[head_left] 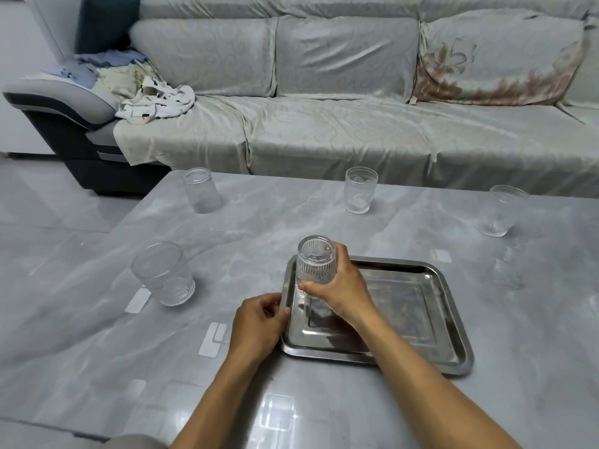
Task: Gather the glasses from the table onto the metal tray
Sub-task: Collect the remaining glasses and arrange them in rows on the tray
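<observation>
**Desk:** Five glasses in the head view, was that the count?

**Photographer:** Five. The right hand (340, 286) was wrapped around a ribbed glass (316, 267), thumb on the near side and fingers behind, at the far-left corner of the metal tray (431, 322). Whether its base touched the tray floor could not be told; the hand hid it.

**Desk:** And the left hand?

**Photographer:** The left hand (259, 322) pinched the tray's left rim, thumb on top of the lip, fingers curled underneath or beside it. The tray sat near the front middle of the grey marble-look table (291, 222), slightly turned, its near-right corner well short of the table's front edge.

**Desk:** Where did the other four stand?

**Photographer:** A wide glass (163, 273) stood to the left of the tray, apart from it. A tall glass (201, 190) stood close to the far-left corner of the table. A patterned glass (360, 189) stood near the far edge, in the middle. A flared glass (500, 210) stood toward the far right. All were upright and well apart from each other.

**Desk:** Room to move?

**Photographer:** Most of the tray floor lay bare to the right of the held glass. Open tabletop ran between the tray and every loose glass. A covered sofa (324, 124) stood just beyond the far edge, with rumpled cloths (155, 102) at its left end.
</observation>
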Motion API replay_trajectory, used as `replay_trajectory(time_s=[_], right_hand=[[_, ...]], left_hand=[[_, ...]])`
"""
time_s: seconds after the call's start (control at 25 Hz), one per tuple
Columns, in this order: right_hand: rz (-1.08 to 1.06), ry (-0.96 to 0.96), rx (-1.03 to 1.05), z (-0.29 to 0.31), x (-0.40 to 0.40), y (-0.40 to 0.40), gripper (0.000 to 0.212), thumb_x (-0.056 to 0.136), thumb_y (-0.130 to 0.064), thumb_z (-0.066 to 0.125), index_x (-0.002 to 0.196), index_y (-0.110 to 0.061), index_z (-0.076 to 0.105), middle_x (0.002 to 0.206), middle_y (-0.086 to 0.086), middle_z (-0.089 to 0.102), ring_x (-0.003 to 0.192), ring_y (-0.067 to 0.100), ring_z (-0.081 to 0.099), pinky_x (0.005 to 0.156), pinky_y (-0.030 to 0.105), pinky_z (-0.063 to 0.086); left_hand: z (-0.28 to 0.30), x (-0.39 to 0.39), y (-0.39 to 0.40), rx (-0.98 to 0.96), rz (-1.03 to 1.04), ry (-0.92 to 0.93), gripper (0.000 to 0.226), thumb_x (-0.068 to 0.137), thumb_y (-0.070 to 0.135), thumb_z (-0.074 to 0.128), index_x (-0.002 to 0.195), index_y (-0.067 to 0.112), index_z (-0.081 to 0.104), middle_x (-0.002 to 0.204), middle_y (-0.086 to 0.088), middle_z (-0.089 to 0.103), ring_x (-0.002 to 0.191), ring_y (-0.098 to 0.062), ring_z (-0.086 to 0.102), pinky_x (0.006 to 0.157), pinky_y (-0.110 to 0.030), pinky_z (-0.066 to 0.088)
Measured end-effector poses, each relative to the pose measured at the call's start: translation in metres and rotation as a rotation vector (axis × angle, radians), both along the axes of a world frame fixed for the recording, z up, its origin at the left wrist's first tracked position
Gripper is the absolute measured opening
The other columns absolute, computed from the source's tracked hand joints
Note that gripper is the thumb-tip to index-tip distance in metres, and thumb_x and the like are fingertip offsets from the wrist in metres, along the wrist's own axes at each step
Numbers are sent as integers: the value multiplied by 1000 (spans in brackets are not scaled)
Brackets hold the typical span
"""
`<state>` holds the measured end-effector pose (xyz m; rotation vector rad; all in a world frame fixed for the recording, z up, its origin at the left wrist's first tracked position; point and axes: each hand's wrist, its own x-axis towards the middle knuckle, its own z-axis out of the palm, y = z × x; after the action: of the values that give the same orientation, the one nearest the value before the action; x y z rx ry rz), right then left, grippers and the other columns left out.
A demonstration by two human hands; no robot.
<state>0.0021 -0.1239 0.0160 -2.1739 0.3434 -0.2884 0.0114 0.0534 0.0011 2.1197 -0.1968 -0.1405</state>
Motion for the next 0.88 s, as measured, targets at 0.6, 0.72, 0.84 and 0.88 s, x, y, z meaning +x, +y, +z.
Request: replay_trajectory(time_s=[0.6, 0.72, 0.84, 0.88], right_hand=[[-98, -98, 41, 25, -69, 27, 96, 66, -38, 86, 144, -25, 33, 148, -2, 42, 131, 18, 44, 107, 37, 39], [-249, -309, 127, 35, -82, 22, 41, 82, -27, 75, 118, -27, 56, 115, -4, 66, 101, 17, 65, 87, 47, 55], [-194, -253, 712, 58, -81, 26, 34, 77, -43, 75, 100, -21, 63, 95, 12, 73, 73, 22, 72, 65, 41, 61], [-117, -140, 998, 66, -80, 27, 46, 72, -50, 75, 103, -17, 64, 99, 17, 74, 78, 26, 73, 67, 41, 61]], left_hand=[[59, 79, 118, 74, 511, -43, 89, 59, 40, 85, 133, 17, 42, 130, -10, 58, 115, -33, 55, 91, -41, 43], [69, 59, 100, -200, 460, -199, 78, 54, 40, 88, 120, 27, 48, 114, 1, 61, 104, -24, 61, 84, -36, 49], [101, 22, 58, -551, 133, -266, 76, 52, 36, 89, 117, 29, 50, 113, 8, 63, 102, -16, 64, 84, -30, 54], [109, 9, 38, -574, -6, -283, 76, 52, 34, 90, 117, 27, 50, 111, 12, 63, 102, -15, 65, 84, -28, 54]])
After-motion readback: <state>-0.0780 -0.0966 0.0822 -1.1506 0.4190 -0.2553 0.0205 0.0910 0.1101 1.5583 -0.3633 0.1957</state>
